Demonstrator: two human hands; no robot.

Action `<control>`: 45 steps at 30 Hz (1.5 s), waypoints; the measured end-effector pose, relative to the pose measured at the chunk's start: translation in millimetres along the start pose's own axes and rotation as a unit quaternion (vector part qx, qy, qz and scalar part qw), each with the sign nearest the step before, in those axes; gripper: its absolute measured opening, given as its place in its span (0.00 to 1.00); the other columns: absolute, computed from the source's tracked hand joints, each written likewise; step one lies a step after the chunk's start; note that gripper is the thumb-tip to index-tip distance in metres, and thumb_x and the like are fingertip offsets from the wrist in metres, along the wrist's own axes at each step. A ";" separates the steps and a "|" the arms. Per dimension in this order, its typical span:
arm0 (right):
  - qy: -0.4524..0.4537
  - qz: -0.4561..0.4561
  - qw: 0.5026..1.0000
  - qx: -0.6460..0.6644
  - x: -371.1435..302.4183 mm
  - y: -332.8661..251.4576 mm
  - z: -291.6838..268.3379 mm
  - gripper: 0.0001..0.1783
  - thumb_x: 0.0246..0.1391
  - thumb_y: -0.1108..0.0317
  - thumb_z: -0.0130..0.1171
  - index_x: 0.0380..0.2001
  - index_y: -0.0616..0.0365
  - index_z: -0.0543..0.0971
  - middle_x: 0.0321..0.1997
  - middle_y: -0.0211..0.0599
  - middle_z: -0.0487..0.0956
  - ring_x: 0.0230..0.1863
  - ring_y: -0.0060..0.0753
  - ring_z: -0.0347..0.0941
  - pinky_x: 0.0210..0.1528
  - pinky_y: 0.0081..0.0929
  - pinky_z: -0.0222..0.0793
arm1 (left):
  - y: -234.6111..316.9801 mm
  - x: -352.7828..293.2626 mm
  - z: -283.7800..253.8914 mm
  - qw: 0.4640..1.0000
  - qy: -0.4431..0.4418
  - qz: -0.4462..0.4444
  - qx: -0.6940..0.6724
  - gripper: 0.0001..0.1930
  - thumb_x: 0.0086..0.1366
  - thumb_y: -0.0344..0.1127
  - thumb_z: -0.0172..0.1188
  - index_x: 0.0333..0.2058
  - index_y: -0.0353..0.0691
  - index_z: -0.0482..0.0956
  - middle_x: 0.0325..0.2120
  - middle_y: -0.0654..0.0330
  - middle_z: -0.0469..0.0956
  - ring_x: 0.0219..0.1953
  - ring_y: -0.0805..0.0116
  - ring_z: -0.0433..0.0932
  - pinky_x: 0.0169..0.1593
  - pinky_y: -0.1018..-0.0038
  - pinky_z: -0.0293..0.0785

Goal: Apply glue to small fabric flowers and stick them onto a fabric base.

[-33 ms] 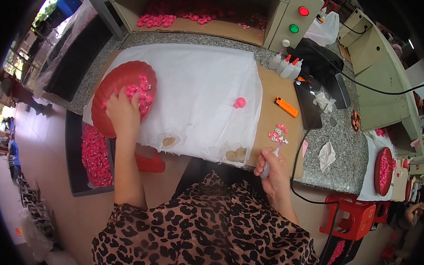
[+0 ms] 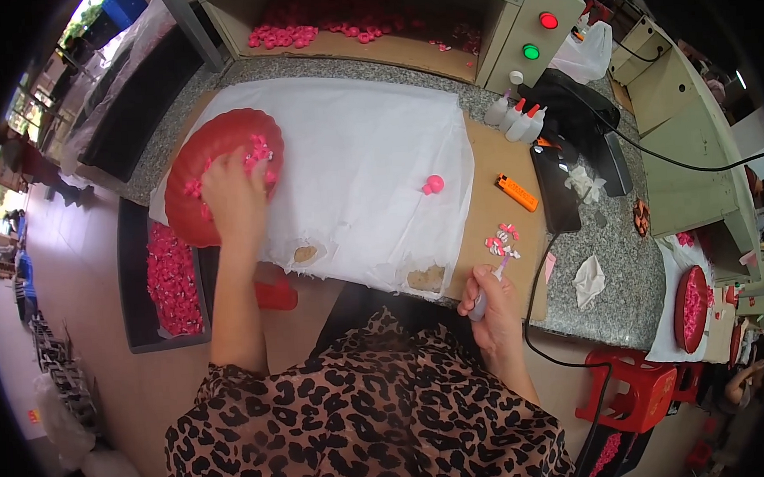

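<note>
One left hand, grip unclear, should pick lightly among small pink pieces, ten o'clock; the right hand clasps a purple-tipped white plastic bottle, four o'clock.

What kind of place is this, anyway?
Probably a workshop for assembling small parts: a red dish and a dark crate hold many similar pink pieces, and squeeze bottles with red tips stand nearby.
</note>
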State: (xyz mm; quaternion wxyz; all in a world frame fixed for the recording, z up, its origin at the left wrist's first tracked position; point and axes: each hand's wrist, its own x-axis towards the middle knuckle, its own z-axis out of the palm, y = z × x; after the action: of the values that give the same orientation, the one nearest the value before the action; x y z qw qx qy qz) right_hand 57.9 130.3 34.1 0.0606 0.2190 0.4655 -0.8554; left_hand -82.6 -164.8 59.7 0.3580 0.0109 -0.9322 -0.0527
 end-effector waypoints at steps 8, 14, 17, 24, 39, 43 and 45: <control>-0.019 -0.004 0.999 0.039 -4.6 -8.2 7.1 0.12 0.51 0.64 0.43 0.35 0.61 0.64 0.26 0.38 0.70 0.24 0.29 0.69 0.25 0.24 0.66 | 150.4 -24.8 48.2 0.924 -0.235 0.143 -0.266 0.14 0.53 0.37 0.52 0.35 0.33 0.72 0.31 0.53 0.69 0.37 0.57 0.65 0.40 0.67 0.63; -0.019 -0.068 0.997 0.028 -6.9 -10.1 -3.6 0.12 0.50 0.71 0.46 0.39 0.63 0.66 0.30 0.40 0.72 0.26 0.29 0.70 0.24 0.21 0.67 | 150.9 -53.2 33.9 0.878 -0.193 0.217 -0.381 0.07 0.49 0.31 0.56 0.28 0.35 0.73 0.27 0.56 0.69 0.32 0.61 0.67 0.34 0.70 0.65; -0.026 -0.090 0.994 0.052 -3.4 -17.1 -9.3 0.14 0.47 0.75 0.49 0.40 0.63 0.66 0.32 0.40 0.72 0.25 0.29 0.70 0.24 0.20 0.67 | 143.3 -69.4 7.6 0.792 -0.276 0.115 -0.533 0.08 0.48 0.25 0.57 0.29 0.34 0.72 0.29 0.57 0.69 0.32 0.66 0.70 0.33 0.75 0.67; 0.019 -0.229 0.973 -0.022 0.6 -9.3 -10.7 0.14 0.43 0.73 0.58 0.35 0.60 0.67 0.29 0.32 0.71 0.26 0.21 0.68 0.25 0.14 0.63 | 139.6 -95.1 -5.0 0.504 -0.337 -0.148 -0.781 0.07 0.51 0.20 0.55 0.32 0.30 0.71 0.37 0.58 0.67 0.36 0.75 0.71 0.40 0.81 0.71; 0.016 -0.462 0.836 -0.296 0.5 12.7 -6.2 0.10 0.50 0.75 0.48 0.36 0.63 0.61 0.37 0.40 0.63 0.28 0.25 0.65 0.30 0.17 0.64 | 147.0 -103.7 12.7 0.601 -0.298 -0.110 -0.734 0.07 0.51 0.18 0.54 0.31 0.30 0.71 0.39 0.55 0.65 0.38 0.74 0.71 0.42 0.81 0.71; 0.012 -0.464 0.832 -0.303 2.2 15.5 -5.9 0.10 0.50 0.76 0.48 0.36 0.63 0.61 0.37 0.39 0.63 0.29 0.24 0.65 0.30 0.16 0.64 | 146.6 -103.6 11.2 0.600 -0.295 -0.116 -0.734 0.07 0.51 0.18 0.54 0.30 0.30 0.71 0.39 0.55 0.65 0.38 0.74 0.71 0.42 0.81 0.71; 0.015 -0.462 0.834 -0.302 2.4 16.0 -6.8 0.10 0.50 0.76 0.48 0.36 0.63 0.61 0.37 0.39 0.63 0.29 0.24 0.65 0.30 0.16 0.64 | 146.7 -103.2 10.6 0.607 -0.298 -0.111 -0.728 0.07 0.51 0.18 0.54 0.30 0.30 0.71 0.39 0.55 0.65 0.38 0.74 0.71 0.41 0.81 0.72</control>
State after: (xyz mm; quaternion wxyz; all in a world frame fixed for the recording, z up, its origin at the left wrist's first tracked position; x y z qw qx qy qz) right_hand 62.9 127.2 17.5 -0.2854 -0.0376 0.7489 -0.5969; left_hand -10.4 -12.1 -1.3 -0.0585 -0.1658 -0.6333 -0.7537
